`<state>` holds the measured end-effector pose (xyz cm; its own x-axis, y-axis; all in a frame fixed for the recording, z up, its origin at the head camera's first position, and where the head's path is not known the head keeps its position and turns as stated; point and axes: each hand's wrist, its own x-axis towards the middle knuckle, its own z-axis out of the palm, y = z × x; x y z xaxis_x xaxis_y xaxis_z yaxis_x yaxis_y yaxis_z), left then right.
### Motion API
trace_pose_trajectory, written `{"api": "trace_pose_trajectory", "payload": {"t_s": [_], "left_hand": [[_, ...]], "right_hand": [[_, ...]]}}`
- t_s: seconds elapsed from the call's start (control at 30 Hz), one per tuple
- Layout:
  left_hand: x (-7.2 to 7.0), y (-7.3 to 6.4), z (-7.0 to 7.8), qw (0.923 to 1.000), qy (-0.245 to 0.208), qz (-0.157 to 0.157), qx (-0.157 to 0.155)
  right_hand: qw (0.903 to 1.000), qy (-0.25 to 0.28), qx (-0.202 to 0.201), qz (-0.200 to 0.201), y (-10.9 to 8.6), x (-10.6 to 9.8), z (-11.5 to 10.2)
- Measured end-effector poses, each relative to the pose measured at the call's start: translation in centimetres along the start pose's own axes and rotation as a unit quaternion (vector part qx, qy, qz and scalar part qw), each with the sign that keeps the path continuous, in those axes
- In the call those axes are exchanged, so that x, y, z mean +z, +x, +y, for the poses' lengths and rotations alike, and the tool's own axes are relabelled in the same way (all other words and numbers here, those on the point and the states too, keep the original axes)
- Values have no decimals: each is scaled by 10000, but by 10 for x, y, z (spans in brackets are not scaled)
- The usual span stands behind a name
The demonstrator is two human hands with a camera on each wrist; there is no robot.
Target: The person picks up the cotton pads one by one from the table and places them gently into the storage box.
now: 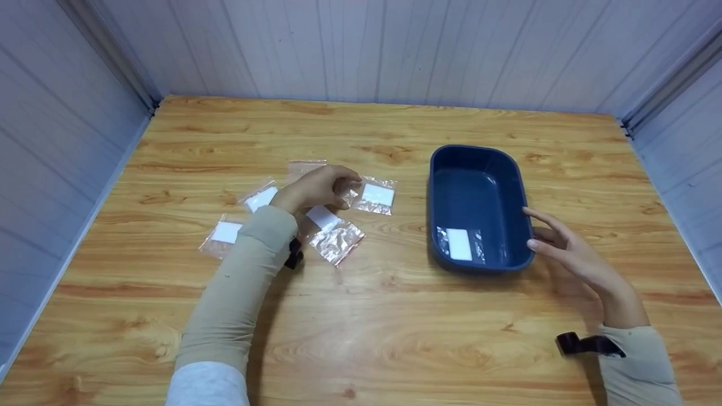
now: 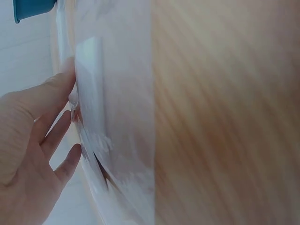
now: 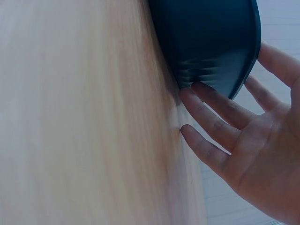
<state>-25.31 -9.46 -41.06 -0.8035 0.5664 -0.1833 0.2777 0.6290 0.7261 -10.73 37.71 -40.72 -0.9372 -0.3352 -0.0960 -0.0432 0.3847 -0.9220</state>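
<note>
My left hand [image 1: 318, 187] is over a group of clear zip bags, several of which show a flat white block inside. Its thumb and fingers stand apart at the left edge of the rightmost bag [image 1: 378, 195]. In the left wrist view the fingertips are right beside the bag's crumpled film [image 2: 74, 111]. My right hand [image 1: 575, 256] touches the outer right side of a dark blue tub [image 1: 431, 203] with spread fingers. One bag with a white block [image 1: 459, 244] lies in the tub's near end. The left forearm and hand partly cover the other bags.
More bags lie around the left arm: one at far left [image 1: 227, 232], one behind the wrist [image 1: 262, 199] and one in front of the hand [image 1: 337, 242]. Another bag's edge [image 1: 307, 164] shows behind. Pale panel walls [image 1: 361, 51] border the wooden table [image 1: 372, 338].
</note>
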Motion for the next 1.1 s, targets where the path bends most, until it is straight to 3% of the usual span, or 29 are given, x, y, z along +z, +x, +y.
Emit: {"api": "trace_pose_trajectory", "payload": {"t_s": [0.4,0.63,0.87,1.1], "left_hand": [[-1,2,1,9998,120,87,96],[-1,-2,1,9986,-502,46,-190],[-5,-3,0,9997,71,212,-113],[-5,-5,1,9986,361,357,-151]], "right_hand": [[9999,-46,127,61,-1,-2,1],[9998,-161,133,74,1,-2,1],[9995,-285,148,46,4,-3,0],[9994,-332,82,81,6,-3,1]]}}
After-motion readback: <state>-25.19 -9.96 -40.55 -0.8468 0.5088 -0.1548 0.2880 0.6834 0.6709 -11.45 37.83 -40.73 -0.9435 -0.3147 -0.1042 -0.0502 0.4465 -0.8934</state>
